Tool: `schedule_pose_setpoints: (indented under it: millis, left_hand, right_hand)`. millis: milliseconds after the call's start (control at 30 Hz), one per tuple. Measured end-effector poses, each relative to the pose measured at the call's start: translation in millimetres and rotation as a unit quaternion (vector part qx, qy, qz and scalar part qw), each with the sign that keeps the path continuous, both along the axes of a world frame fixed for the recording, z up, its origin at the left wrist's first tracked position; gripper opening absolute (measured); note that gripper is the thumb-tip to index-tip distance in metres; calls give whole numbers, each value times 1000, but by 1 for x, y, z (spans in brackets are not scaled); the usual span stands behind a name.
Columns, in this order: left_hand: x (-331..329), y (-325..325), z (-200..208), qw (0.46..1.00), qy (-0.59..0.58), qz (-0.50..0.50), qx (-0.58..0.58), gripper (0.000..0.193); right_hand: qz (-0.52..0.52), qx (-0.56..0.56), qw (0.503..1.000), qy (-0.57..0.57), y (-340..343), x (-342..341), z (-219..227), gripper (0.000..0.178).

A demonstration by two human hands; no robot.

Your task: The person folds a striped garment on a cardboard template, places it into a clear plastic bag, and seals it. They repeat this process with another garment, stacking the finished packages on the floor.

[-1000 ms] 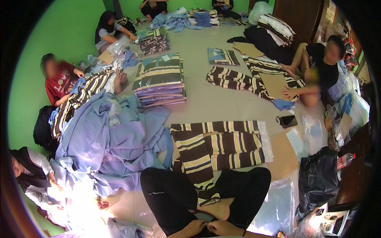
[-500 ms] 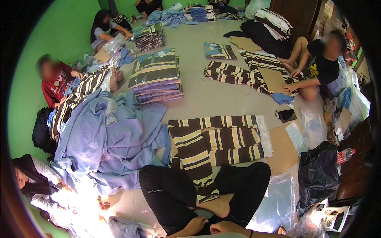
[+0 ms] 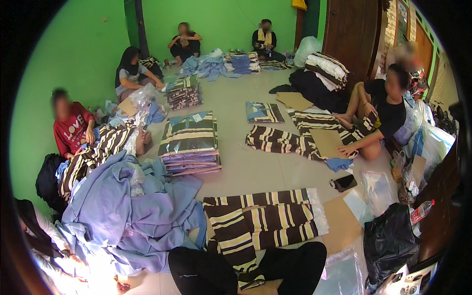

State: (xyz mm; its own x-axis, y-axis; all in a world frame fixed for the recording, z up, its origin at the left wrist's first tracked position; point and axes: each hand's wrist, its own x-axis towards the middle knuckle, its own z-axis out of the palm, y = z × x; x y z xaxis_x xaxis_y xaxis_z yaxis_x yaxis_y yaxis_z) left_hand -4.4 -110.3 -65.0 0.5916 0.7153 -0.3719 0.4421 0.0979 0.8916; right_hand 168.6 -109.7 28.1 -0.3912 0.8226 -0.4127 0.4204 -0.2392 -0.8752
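Matt striped cloth (image 3: 282,226), matt blue fabric (image 3: 105,211), glossy black plastic bag (image 3: 391,241), smooth cardboard (image 3: 339,223)

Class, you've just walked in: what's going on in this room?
Several people sit on the floor. The wearer's hands are out of view; a brown striped garment lies before their black-trousered legs, part of it reaching down between them. At right, a co-worker's hand rests at the edge of brown card on striped cloth. At left, a blue cloth heap lies near a stack of wrapped garments.
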Motion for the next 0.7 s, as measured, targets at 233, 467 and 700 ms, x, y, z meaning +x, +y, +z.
schedule_pose_setpoints:
  millis: [233, 467, 700]
  left_hand:
    - [-16, 33, 20, 951, -128, 131, -248, 16]
    - [-7, 78, 53, 900, 44, 1, 433, 30]
    - [-18, 61, 4, 863, 137, -209, 439, 29]
  right_hand:
    - [-58, 22, 998, 20, 10, -2, -5, 37]
    - [-121, 131, 979, 94, 16, -6, -6, 44]
    - [87, 316, 943, -52, 36, -11, -54, 42]
